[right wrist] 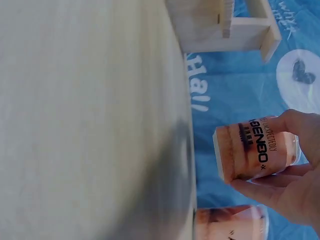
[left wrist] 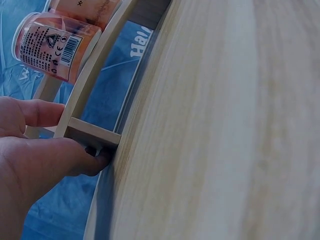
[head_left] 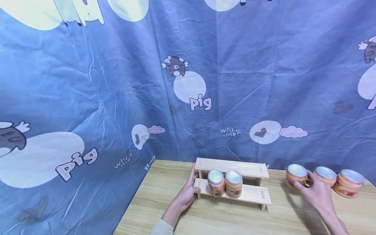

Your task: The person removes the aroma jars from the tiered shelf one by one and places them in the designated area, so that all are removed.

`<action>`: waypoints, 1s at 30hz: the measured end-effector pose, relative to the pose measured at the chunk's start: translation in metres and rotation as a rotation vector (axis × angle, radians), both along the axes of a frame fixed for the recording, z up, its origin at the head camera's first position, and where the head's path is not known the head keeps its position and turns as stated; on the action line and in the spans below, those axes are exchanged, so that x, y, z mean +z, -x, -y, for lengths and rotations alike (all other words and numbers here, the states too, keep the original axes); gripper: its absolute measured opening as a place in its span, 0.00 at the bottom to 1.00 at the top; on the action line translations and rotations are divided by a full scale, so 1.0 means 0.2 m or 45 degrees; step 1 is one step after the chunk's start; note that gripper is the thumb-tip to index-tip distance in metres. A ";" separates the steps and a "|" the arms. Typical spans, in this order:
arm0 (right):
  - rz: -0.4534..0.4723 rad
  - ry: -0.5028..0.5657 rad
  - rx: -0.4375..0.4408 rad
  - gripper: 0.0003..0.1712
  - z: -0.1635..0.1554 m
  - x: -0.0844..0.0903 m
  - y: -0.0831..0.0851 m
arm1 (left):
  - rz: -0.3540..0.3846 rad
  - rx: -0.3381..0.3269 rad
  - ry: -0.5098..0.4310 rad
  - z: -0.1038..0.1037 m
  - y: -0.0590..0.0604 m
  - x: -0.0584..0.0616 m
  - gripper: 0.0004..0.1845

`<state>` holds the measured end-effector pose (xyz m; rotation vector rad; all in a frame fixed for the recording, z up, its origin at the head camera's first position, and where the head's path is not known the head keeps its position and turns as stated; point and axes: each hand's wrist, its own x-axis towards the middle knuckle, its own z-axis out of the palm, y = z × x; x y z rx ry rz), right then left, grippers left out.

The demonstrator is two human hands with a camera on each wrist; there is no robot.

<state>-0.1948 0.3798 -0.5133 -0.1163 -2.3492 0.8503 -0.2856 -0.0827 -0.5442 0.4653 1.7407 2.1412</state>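
Note:
My right hand [head_left: 318, 195] grips an orange-labelled can [head_left: 291, 180] with a silver lid, fingers and thumb around its side. In the right wrist view that can [right wrist: 255, 147] is raised off the table. My left hand [head_left: 185, 195] holds the left end of a two-step wooden rack [head_left: 253, 193], thumb at the lower step, as the left wrist view also shows. Side by side on the lower step stand two similar cans, a left can [head_left: 216, 185] and a right can [head_left: 233, 186]. The upper step [head_left: 232, 165] bears nothing.
Right of my right hand, two more orange cans stand on the table, a nearer-hand can [head_left: 325, 173] and a far-right can [head_left: 349, 183]. Behind the wooden table [head_left: 164, 176] hangs a blue printed cloth [head_left: 243, 98], which also covers the left side.

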 end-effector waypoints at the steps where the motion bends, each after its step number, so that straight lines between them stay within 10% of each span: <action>1: 0.003 -0.006 -0.005 0.33 -0.01 -0.01 0.00 | 0.001 0.001 0.003 0.00 0.00 0.00 0.65; 30: 0.231 0.002 -0.023 0.36 -0.11 -0.04 -0.01 | -0.020 0.018 0.000 0.00 -0.01 0.01 0.64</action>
